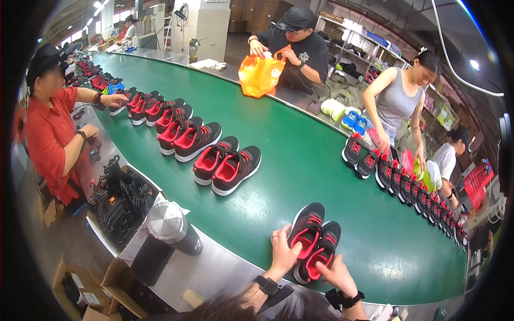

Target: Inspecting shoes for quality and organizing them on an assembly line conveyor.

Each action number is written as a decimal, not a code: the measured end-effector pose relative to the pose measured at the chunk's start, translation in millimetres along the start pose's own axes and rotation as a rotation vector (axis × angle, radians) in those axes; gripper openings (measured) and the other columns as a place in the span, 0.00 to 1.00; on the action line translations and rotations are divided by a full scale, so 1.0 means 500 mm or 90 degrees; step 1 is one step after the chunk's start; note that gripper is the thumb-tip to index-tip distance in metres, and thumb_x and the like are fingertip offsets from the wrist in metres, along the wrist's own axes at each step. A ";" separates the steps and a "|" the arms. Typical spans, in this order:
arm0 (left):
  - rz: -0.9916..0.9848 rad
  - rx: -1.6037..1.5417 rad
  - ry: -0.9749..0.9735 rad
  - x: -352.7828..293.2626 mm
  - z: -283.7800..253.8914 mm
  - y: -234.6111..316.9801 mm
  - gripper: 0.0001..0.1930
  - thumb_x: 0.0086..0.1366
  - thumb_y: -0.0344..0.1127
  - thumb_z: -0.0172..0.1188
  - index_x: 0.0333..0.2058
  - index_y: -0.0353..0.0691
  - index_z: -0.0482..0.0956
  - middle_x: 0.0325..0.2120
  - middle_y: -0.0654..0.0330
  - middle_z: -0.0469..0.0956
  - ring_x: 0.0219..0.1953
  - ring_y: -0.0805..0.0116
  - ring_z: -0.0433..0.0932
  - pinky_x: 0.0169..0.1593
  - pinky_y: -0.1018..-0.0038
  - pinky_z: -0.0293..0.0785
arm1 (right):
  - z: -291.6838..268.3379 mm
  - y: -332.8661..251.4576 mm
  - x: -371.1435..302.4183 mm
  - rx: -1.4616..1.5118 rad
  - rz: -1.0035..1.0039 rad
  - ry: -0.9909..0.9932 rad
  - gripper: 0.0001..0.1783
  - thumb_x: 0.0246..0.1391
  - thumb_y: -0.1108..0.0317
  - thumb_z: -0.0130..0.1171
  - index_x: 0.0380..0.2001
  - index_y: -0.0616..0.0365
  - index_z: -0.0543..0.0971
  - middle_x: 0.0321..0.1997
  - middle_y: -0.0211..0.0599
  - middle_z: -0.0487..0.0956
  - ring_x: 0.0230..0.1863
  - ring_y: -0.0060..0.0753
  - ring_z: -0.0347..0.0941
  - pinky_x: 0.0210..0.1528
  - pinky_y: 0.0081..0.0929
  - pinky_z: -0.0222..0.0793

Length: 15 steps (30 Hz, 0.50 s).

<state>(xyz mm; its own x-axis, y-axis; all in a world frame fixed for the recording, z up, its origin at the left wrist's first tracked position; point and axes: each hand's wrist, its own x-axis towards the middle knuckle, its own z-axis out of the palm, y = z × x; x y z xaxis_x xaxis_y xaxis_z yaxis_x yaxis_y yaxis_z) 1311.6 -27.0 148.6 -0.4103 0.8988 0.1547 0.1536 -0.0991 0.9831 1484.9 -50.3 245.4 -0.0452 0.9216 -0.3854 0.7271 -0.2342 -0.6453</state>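
A pair of black sneakers with red laces, red lining and white soles lies side by side on the green belt in front of me, toes pointing away. My left hand (284, 252) grips the left sneaker (309, 215) by its side and collar, the thumb at the opening. On the right sneaker (330, 234), my right hand (338, 275) holds the heel end, its thumb at the collar and the fingers along the outer side. Black bands circle both my wrists.
More black-red sneakers (235, 170) line the green belt (278, 160) at left; another row (404, 184) runs along its right side. A tumbler (174, 227) and a box of black hooked pieces (120, 200) stand left. Co-workers surround the belt, one with an orange bag (259, 75).
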 end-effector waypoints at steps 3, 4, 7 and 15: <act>-0.075 -0.132 0.002 0.007 -0.002 0.010 0.32 0.49 0.29 0.59 0.55 0.34 0.64 0.45 0.47 0.66 0.48 0.54 0.67 0.57 0.62 0.65 | 0.013 0.055 0.049 0.109 -0.069 0.094 0.24 0.50 0.63 0.63 0.37 0.73 0.66 0.28 0.48 0.79 0.25 0.33 0.79 0.25 0.28 0.75; -0.096 -0.184 0.022 0.009 -0.002 0.000 0.32 0.49 0.27 0.58 0.56 0.32 0.63 0.47 0.47 0.67 0.47 0.56 0.69 0.56 0.64 0.67 | 0.016 0.057 0.058 0.166 -0.085 0.109 0.22 0.49 0.65 0.63 0.38 0.72 0.67 0.29 0.47 0.79 0.25 0.30 0.78 0.25 0.27 0.75; -0.190 -0.364 0.045 0.018 -0.022 0.008 0.33 0.49 0.24 0.55 0.57 0.29 0.62 0.48 0.48 0.69 0.46 0.61 0.73 0.54 0.68 0.70 | 0.005 0.076 0.076 0.333 -0.046 0.045 0.17 0.52 0.70 0.58 0.44 0.67 0.69 0.39 0.39 0.78 0.34 0.25 0.76 0.32 0.22 0.74; -0.508 -0.789 -0.152 0.028 -0.039 0.029 0.21 0.66 0.34 0.45 0.56 0.35 0.69 0.52 0.57 0.75 0.52 0.63 0.74 0.58 0.64 0.67 | 0.023 0.098 0.108 0.803 -0.176 -0.246 0.23 0.64 0.63 0.41 0.58 0.62 0.64 0.44 0.41 0.78 0.35 0.34 0.79 0.29 0.33 0.77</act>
<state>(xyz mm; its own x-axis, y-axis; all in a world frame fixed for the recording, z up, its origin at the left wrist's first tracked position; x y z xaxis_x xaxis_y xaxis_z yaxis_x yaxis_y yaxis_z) 1290.6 -23.9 166.9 0.1559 0.9240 -0.3491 -0.9262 0.2596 0.2735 1510.2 -15.5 185.3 -0.4272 0.8880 -0.1703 -0.4494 -0.3720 -0.8122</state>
